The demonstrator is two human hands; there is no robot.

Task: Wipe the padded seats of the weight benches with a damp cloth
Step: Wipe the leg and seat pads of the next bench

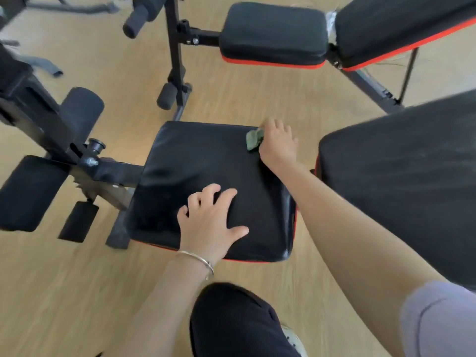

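A black padded seat (185, 171) with red trim fills the middle of the view. My left hand (210, 222) rests flat on its near edge, fingers spread, holding nothing. At the seat's far right corner my right hand (277, 145) presses a small crumpled green cloth (253, 140) against the padding. The seat's surface looks glossy. To the right rises the same bench's black backrest (401, 176). A second bench's seat pad (273, 32) and backrest (401, 27) stand farther back.
A black metal frame with foam leg rollers (79, 112) sticks out left of the seat. Another upright post with rollers (175, 60) stands behind. My dark-clothed knee (231, 320) is below the seat, on a wooden floor (64, 292).
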